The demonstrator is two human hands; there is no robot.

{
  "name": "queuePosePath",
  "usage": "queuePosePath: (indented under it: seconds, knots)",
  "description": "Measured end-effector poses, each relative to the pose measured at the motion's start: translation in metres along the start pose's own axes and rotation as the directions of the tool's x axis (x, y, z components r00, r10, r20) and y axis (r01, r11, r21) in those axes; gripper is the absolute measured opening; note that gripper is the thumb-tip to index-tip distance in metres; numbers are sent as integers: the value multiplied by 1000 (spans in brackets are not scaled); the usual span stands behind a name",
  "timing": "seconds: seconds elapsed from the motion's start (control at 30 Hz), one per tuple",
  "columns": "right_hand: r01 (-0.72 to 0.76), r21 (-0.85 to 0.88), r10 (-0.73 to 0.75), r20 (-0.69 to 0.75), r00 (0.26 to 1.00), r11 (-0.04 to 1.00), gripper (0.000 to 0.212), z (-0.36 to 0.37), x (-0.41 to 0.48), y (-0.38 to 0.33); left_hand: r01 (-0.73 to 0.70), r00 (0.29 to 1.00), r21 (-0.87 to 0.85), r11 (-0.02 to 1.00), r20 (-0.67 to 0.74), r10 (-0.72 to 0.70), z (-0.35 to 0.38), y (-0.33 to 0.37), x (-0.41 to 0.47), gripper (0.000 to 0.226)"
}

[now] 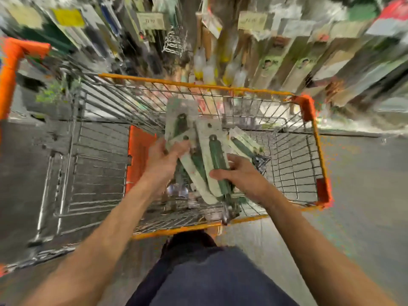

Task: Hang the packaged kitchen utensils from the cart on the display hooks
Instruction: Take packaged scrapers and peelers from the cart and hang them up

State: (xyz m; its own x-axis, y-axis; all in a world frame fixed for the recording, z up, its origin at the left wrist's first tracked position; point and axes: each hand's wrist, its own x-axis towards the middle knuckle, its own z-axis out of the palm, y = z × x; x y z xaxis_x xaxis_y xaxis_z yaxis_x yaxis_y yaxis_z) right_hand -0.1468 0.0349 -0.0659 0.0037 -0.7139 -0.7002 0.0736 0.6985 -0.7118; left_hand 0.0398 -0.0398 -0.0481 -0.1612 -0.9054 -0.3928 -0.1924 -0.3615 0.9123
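Observation:
Both my hands are inside the orange-rimmed wire cart point(318, 151), holding a fan of packaged kitchen utensils. These are pale cards with dark green handles. My left hand point(164, 157) grips the left packages, the topmost one point(181, 120) sticking up towards the shelf. My right hand point(238, 175) grips a package with a long green handle point(215, 153). Another such package point(242, 142) lies to the right of it, in the cart. The display point(254, 40) above the cart's far rim is crowded with hanging goods; its hooks are lost in blur.
A second wire cart point(72, 164) with an orange handle point(13, 62) stands close on the left. Grey floor point(364, 184) runs to the right of my cart. Price labels point(152, 21) hang among the goods, with small white bottles point(207, 67) just beyond the cart's far rim.

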Motion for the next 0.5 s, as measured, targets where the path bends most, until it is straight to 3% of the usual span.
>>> queuePosePath:
  seconds: [0.03,0.1,0.17,0.3,0.4,0.5]
  knots:
    - [42,34,-42,14,999,999,93,1,-20,-3,-36,999,3,999,-1,36,4,11,-14,16]
    - [130,117,-135,32,990,985,51,-1,-61,-2,-115,993,15,993,42,114,15,35,-40,16]
    - [225,196,-229,-3,973,954,33,-3,-109,4,-225,970,-1,974,98,224,36,59,-74,16]
    - [379,340,-369,-96,924,861,44,-15,-182,14,-367,899,-84,927,224,376,82,105,-132,20]
    - [493,384,-434,-235,870,781,30,-38,-239,15,-455,827,-116,883,313,467,119,134,-172,20]
    - [583,396,-457,-372,808,709,42,-63,-288,14,-503,759,-168,848,382,527,157,159,-207,31]
